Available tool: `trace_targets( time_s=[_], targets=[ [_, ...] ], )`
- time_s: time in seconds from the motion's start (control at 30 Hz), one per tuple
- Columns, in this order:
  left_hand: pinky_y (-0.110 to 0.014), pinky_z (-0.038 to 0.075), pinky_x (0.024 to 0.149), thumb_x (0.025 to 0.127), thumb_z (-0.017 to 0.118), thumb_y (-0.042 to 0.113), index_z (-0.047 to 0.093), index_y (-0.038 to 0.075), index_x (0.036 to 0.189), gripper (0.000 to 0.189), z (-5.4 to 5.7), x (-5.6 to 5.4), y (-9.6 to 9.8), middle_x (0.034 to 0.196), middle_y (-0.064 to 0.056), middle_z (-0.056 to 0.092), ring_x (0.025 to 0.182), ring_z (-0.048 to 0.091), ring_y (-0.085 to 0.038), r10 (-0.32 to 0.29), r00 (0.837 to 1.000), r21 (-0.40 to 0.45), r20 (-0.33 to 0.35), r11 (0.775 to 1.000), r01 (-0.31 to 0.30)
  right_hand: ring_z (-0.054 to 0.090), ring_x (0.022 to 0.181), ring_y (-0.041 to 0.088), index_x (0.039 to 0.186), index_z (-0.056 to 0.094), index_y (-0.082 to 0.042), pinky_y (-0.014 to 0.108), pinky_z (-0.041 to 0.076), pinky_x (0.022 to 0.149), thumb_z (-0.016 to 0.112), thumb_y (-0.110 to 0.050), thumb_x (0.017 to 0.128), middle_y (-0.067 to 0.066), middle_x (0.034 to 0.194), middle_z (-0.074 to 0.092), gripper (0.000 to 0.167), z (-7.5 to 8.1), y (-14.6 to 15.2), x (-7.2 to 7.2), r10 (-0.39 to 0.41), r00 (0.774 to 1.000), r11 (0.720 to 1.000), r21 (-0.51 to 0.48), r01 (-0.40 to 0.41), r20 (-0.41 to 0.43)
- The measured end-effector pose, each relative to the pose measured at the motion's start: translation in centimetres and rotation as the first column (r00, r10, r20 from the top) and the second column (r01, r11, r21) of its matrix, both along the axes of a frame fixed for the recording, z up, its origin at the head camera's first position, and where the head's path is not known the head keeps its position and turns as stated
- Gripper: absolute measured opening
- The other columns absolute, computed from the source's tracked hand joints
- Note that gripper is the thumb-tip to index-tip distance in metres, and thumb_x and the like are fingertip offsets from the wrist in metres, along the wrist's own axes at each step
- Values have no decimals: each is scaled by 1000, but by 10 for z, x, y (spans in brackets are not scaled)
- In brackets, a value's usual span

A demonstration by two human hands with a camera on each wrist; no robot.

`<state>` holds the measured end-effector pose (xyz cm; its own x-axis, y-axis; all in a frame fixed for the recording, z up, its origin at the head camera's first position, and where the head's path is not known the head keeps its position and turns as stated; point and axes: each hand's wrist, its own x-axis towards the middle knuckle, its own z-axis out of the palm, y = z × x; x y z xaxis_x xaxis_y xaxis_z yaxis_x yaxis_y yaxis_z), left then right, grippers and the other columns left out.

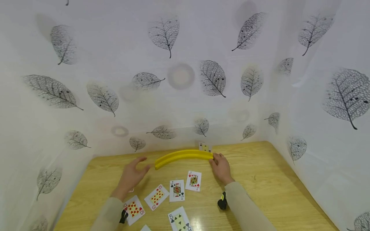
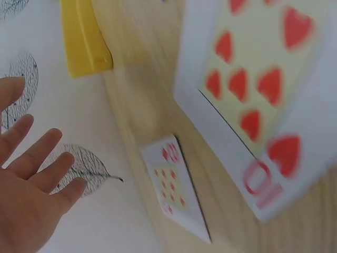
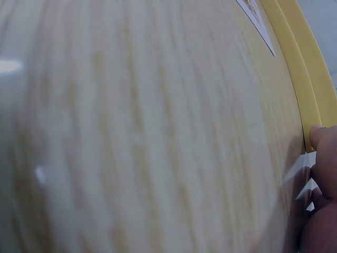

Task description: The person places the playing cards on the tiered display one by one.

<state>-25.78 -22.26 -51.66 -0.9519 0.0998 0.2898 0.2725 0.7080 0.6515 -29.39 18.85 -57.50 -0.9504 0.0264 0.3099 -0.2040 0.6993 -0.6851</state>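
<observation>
A yellow curved card holder (image 1: 183,155) lies near the back of the table. My right hand (image 1: 222,167) grips its right end; in the right wrist view the thumb (image 3: 319,136) rests against the holder (image 3: 295,58). One playing card (image 1: 205,147) stands upright at the holder, near that end, its lower part hidden. Just left of the holder's other end, apart from it, my left hand (image 1: 133,175) is held with fingers spread and nothing in them. Under the left wrist, a diamonds card (image 2: 169,184) is mostly hidden in the head view.
Face up in front lie a ten of hearts (image 1: 134,210), a ten of diamonds (image 1: 157,197), a black jack (image 1: 177,191), a jack of hearts (image 1: 193,181) and a five of clubs (image 1: 180,219). Leaf-patterned white sheeting (image 1: 185,106) borders the wooden table (image 1: 260,170).
</observation>
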Motion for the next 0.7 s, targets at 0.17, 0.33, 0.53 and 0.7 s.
trace_targets(
  time_s=[0.17, 0.33, 0.53, 0.7],
  targets=[
    [-65, 54, 103, 99, 75, 30, 63, 4, 140, 50, -10, 9, -26, 141, -24, 66, 110, 71, -47, 20, 998, -49, -57, 999, -23, 43, 146, 55, 136, 64, 4, 67, 34, 122, 63, -18, 106, 28, 146, 61, 37, -2, 0, 0, -12, 999, 1000, -5, 12, 36],
    [-67, 51, 105, 100, 74, 35, 62, 3, 141, 54, -18, 22, -50, 145, -24, 63, 122, 65, -50, 56, 998, -74, -26, 996, -58, 44, 145, 55, 130, 66, 5, 67, 34, 122, 62, -17, 106, 28, 145, 61, 32, -2, -1, 1, -14, 999, 1000, -2, 14, 30],
    [-72, 44, 109, 97, 77, 31, 59, -1, 142, 59, -24, 34, -72, 144, -30, 61, 132, 55, -58, 71, 997, -123, -13, 990, -72, 44, 146, 55, 135, 64, 5, 67, 34, 123, 62, -16, 106, 29, 146, 60, 36, 1, -1, 3, -19, 999, 1000, 1, 19, 41],
    [-86, 22, 112, 96, 76, 40, 52, 1, 149, 71, -28, 40, -85, 149, -36, 53, 141, 37, -68, 104, 992, -194, 71, 977, -89, 44, 146, 54, 127, 67, 4, 66, 35, 123, 62, -16, 106, 28, 145, 61, 29, 4, -2, 3, -11, 999, 1000, 5, 10, 37]
  ],
)
